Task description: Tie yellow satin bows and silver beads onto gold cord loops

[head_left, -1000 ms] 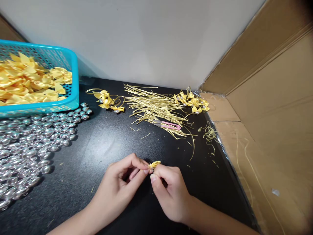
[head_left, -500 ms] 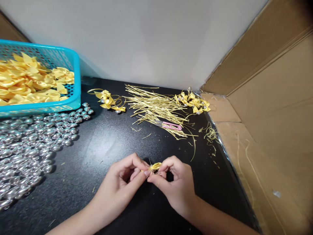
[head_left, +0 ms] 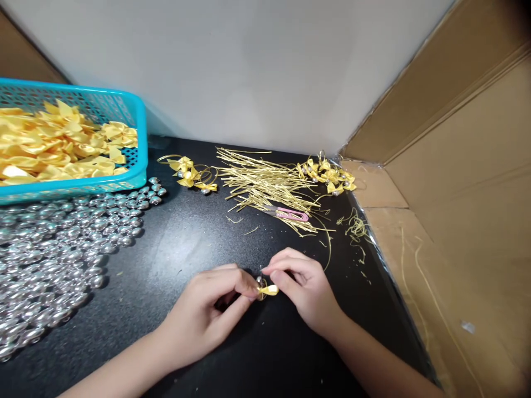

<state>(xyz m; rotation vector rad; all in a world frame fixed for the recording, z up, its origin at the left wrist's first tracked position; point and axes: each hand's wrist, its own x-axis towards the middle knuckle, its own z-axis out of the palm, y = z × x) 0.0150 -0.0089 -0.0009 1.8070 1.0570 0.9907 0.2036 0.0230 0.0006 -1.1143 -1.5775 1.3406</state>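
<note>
My left hand (head_left: 222,293) pinches a small yellow ribbon bow (head_left: 270,290) between thumb and fingers, low over the black table. A silver bead (head_left: 259,280) sits against the bow's upper side, and a thin gold loop shows beneath it. My right hand (head_left: 301,279) is closed in a pinch just above the bow, at a thin thread-like end (head_left: 261,270) rising from the bead. What exactly lies between those right fingertips is too small to make out. Part of the bow is hidden behind my left fingers.
A blue basket (head_left: 143,143) of yellow bows stands at left, with many silver beads (head_left: 70,249) before it. Gold cord pieces (head_left: 265,179) lie at the back under pink thread snips (head_left: 292,214). Finished-looking bows (head_left: 327,174) and thread scraps (head_left: 357,226) lie by the cardboard wall (head_left: 464,166).
My right hand has let go of the bow's loop and moved up to the thin end above the bead. My left hand keeps its pinch on the bow. The view has shifted slightly.
</note>
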